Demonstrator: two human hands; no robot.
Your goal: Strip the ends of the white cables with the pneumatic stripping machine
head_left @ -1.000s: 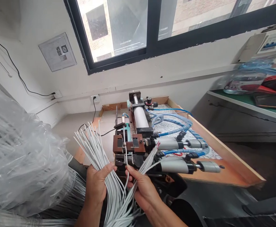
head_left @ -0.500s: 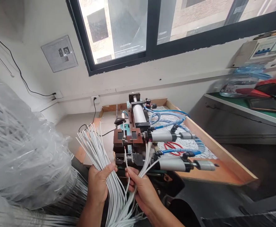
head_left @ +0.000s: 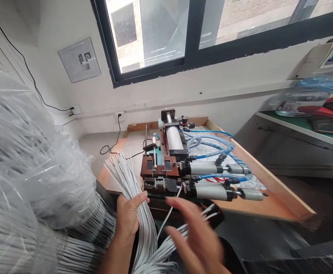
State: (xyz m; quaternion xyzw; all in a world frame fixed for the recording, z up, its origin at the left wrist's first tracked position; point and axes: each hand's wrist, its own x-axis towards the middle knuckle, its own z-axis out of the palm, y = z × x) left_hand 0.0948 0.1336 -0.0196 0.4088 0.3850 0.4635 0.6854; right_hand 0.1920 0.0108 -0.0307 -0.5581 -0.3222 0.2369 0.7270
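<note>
Fanning up just in front of the machine (head_left: 160, 167), the white wire bundle (head_left: 147, 228) is clasped in the left hand (head_left: 129, 215). The right hand (head_left: 197, 234), kinda blurry, is also held in front, thumb and finger spread; whether wires are caught in its grip can't be told.

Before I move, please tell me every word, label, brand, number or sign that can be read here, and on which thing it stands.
No text is readable.
Framed sheet on the wall: print beside small pictures, too small to read.
Plastic bottle on the green-topped shelf: its label is too blurred.
Electrical box at right: any marking is too small.
</note>
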